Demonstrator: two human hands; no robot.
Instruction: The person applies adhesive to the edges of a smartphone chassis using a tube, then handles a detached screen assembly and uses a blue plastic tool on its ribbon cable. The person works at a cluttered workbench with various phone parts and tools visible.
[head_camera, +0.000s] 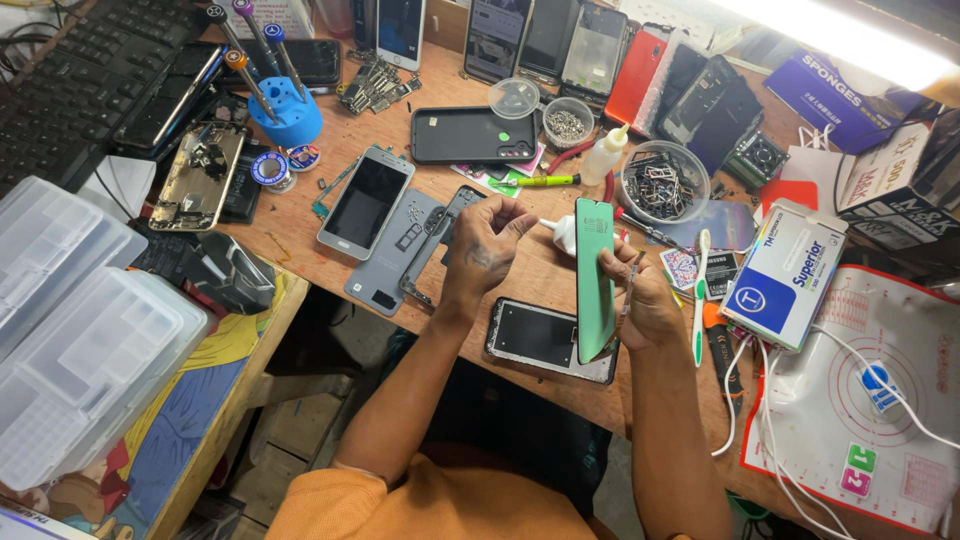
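Upright, long axis vertical, green phone screen (594, 280) pinched by right hand (640, 300); left hand (485, 245) loosely curled

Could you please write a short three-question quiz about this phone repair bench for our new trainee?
1. True or false: the right hand holds the green-backed screen panel upright on its edge.
2. Which lies on the bench right below the hands? A) a black keyboard B) a dark phone frame C) a blue box
3. Fill in: the blue holder at the back left carries several ____.

Key
1. True.
2. B.
3. Screwdrivers. The left hand is raised beside the panel, fingers pinched together; what they pinch is too small to tell.
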